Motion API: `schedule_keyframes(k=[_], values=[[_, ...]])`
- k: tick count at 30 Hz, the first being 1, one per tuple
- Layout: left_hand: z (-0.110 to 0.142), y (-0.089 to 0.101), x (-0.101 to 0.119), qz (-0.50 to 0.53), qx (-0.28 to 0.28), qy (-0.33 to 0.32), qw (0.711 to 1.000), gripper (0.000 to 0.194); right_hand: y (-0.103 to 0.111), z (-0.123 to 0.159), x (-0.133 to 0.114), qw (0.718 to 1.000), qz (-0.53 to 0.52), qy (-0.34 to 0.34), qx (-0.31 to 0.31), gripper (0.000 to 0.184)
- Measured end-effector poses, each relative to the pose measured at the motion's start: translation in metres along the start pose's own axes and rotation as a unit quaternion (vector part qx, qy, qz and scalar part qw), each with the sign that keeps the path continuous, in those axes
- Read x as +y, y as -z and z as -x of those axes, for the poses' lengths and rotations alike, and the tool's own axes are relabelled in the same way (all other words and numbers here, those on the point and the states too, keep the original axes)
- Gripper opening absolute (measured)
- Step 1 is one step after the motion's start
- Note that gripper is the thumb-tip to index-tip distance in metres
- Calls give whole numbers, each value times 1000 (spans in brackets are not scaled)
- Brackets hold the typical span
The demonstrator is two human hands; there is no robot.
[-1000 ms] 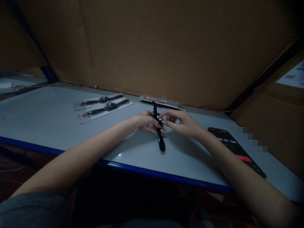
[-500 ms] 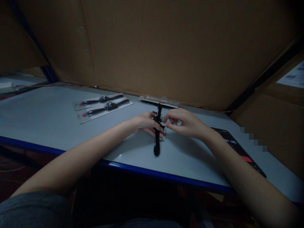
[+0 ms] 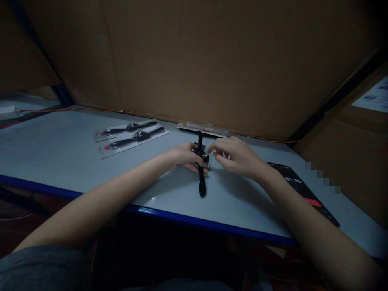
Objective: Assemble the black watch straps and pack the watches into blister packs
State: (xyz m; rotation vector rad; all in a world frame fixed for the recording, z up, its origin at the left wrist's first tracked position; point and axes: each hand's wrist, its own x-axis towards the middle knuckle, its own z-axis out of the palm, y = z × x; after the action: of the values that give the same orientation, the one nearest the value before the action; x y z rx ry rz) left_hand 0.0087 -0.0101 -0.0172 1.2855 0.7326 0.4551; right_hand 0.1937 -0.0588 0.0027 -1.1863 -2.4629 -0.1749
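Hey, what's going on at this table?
A person's left hand holds a black two-handled tool by its middle, over the table. The right hand is beside it, partly curled, seemingly just clear of the tool. Two similar packaged tools lie to the left, and a phone lies to the right.

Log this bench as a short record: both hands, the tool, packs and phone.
Left hand: grips the tool by its middle
Right hand: beside the tool, fingers curled, contact unclear
Tool: black, one handle toward the person, one away
Packs: two, at left, each with a similar tool
Phone: at right, partly hidden by the right arm
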Motion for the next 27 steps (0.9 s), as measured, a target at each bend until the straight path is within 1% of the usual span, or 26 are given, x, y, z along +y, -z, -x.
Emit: schedule_keyframes(k=[3,6,8,11,14,17,21,24,27], values=[[-1,1,0,-8,19,6,1000,47,0,0,-2,1000,-15,0,-7,18],[0,0,2,-24,35,11,999,43,-1,-1,-5,998,-59,17,-18,21],[1,-1,3,-28,33,10,999,42,-2,-2,-6,997,-67,22,-20,25],[2,-2,4,-14,25,5,1000,44,-2,-1,-3,1000,-28,7,-11,28],[3,-3,4,-4,30,9,1000,48,-2,0,1,1000,14,-8,-7,24],[2,-3,4,-2,30,8,1000,49,-1,0,-1,1000,7,6,-14,19],[1,-2,3,-4,34,-1,999,43,-1,-2,-7,999,-29,25,-26,20],[1,-2,2,-3,27,-6,1000,44,-2,-3,-6,1000,-14,15,-21,22],[1,-2,2,-4,33,0,999,51,-1,-2,-2,1000,21,-9,-14,18]])
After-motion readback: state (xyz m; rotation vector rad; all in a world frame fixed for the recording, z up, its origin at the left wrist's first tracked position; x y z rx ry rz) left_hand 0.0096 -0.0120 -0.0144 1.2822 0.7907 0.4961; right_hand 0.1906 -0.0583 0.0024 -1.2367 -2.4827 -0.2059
